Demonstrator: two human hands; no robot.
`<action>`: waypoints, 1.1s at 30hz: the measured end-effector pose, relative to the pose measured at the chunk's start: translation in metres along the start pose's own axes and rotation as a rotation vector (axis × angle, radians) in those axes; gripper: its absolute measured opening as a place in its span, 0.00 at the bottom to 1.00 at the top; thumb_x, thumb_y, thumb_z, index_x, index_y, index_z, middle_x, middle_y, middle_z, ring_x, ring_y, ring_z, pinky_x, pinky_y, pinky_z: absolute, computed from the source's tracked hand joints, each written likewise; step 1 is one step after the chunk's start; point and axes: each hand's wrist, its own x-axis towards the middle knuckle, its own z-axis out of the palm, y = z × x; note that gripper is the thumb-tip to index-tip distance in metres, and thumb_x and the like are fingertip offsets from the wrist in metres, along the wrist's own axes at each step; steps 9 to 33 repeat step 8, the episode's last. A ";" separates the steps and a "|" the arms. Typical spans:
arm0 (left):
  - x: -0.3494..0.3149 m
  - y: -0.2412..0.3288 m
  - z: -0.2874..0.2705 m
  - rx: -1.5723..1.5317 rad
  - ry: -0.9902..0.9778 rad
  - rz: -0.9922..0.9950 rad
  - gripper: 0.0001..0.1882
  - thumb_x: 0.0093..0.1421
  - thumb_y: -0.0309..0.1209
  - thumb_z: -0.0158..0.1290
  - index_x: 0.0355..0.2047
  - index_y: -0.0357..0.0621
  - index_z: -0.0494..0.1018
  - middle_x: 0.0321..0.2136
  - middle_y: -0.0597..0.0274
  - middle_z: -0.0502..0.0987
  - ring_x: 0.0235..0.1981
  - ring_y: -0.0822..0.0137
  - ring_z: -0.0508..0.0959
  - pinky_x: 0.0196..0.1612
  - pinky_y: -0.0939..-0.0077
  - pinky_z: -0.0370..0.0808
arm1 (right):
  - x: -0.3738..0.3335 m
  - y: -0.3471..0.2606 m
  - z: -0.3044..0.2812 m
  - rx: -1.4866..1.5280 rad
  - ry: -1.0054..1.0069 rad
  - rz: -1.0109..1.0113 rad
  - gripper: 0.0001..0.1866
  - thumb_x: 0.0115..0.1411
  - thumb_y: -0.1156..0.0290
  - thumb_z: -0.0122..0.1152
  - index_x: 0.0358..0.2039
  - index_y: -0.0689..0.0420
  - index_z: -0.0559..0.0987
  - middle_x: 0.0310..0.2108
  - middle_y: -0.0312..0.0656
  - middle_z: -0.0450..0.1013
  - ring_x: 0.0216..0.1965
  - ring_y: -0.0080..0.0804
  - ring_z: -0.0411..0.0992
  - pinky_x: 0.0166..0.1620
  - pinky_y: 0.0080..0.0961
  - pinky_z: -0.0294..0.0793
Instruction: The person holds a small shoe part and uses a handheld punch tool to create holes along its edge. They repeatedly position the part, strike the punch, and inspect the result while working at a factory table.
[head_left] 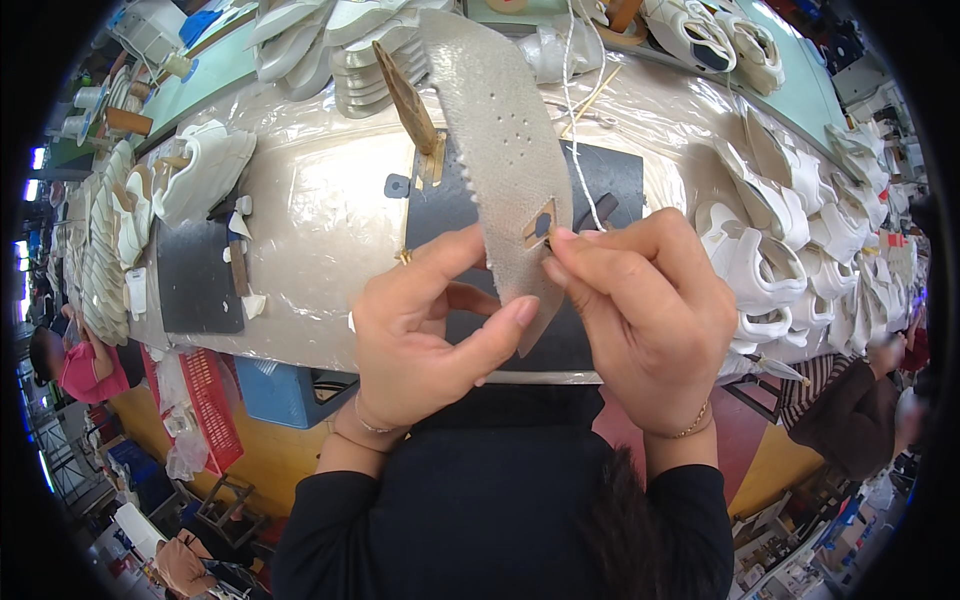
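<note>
Head view: my left hand pinches the lower edge of a beige leather strip, thumb across its front; my right hand is clenched on the strip's right edge at a small diamond-shaped tan patch, with a white thread running up from there. The strip is held upright in the air above a dark mat on the desk. Risks, as I judge them: the thread could snag or pull slack, and the patch could shift if the pinch loosens. The strip looks suede-like, punched with small holes, its left edge scalloped.
</note>
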 end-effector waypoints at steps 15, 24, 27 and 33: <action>0.001 0.000 -0.001 -0.095 -0.014 -0.044 0.27 0.50 0.19 0.59 0.52 0.30 0.66 0.45 0.51 0.73 0.43 0.67 0.75 0.35 0.82 0.76 | 0.000 0.001 0.001 0.081 -0.013 0.049 0.09 0.44 0.82 0.68 0.28 0.58 0.81 0.22 0.39 0.71 0.25 0.27 0.74 0.28 0.20 0.72; 0.001 0.000 -0.001 -0.095 -0.014 -0.044 0.27 0.50 0.19 0.59 0.52 0.30 0.66 0.45 0.51 0.73 0.43 0.67 0.75 0.35 0.82 0.76 | 0.000 0.001 0.001 0.081 -0.013 0.049 0.09 0.44 0.82 0.68 0.28 0.58 0.81 0.22 0.39 0.71 0.25 0.27 0.74 0.28 0.20 0.72; 0.001 0.000 -0.001 -0.095 -0.014 -0.044 0.27 0.50 0.19 0.59 0.52 0.30 0.66 0.45 0.51 0.73 0.43 0.67 0.75 0.35 0.82 0.76 | 0.000 0.001 0.001 0.081 -0.013 0.049 0.09 0.44 0.82 0.68 0.28 0.58 0.81 0.22 0.39 0.71 0.25 0.27 0.74 0.28 0.20 0.72; 0.001 0.000 -0.001 -0.095 -0.014 -0.044 0.27 0.50 0.19 0.59 0.52 0.30 0.66 0.45 0.51 0.73 0.43 0.67 0.75 0.35 0.82 0.76 | 0.000 0.001 0.001 0.081 -0.013 0.049 0.09 0.44 0.82 0.68 0.28 0.58 0.81 0.22 0.39 0.71 0.25 0.27 0.74 0.28 0.20 0.72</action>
